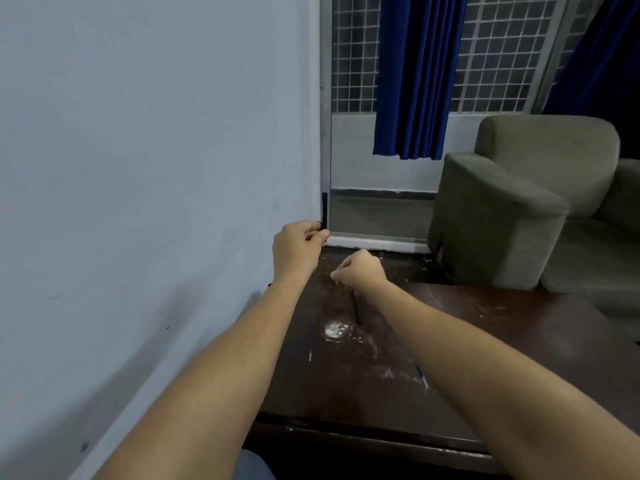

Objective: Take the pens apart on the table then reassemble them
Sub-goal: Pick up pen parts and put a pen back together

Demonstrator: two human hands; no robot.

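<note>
Dark table (485,341), no writing legible: left hand (298,249) pinches black barrel (324,211) upright, right hand (360,271) grip unclear.

The left hand (298,244) pinches a black pen barrel (324,211) upright, at 12 o'clock of the fist. The right hand (360,271), fingers curled closed, is raised over the dark table (502,358). A black pen part (356,308) lies at its 6 o'clock. Two thin refills (311,341) (422,375) lie apart on the table.

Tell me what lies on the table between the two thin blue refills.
In the head view, between the left refill and the right refill lies scuffed dark table with a bright glare spot; no pen part.
</note>
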